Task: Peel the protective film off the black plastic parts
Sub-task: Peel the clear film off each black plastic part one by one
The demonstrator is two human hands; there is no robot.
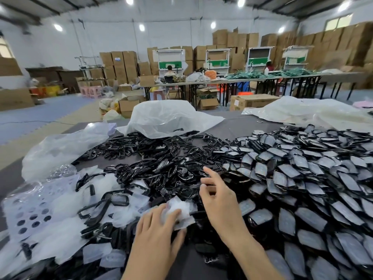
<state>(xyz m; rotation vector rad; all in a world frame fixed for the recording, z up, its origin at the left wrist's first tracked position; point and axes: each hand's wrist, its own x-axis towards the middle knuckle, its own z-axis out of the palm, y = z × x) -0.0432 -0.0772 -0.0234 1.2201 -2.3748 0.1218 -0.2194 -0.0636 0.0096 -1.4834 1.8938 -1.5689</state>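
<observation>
**Hands over a counter heaped with black parts and peeled film**

The left hand (159, 225) lies low at the near edge of the counter (238, 126), its fingers (171, 217) closed on a crumpled piece of clear protective film (181, 211); motion blur hides whether a part is under it. The right hand (218, 197) hovers just beside it, fingers spread and loose, index finger pointing out over the pile, holding nothing.

The black plastic parts fall into two groups. To the right, a broad heap of film-covered parts (302, 178) shows grey-white faces, overlapping like scales. In the middle and to the left lies a pile of bare black frames (153, 158), glossy and tangled. Loose scraps of film (66, 201) litter the near left side, some on top of frames.

Two large clear plastic bags (167, 118) sit at the far edge of the counter. Beyond, cardboard boxes (119, 63) are stacked along the wall.
</observation>
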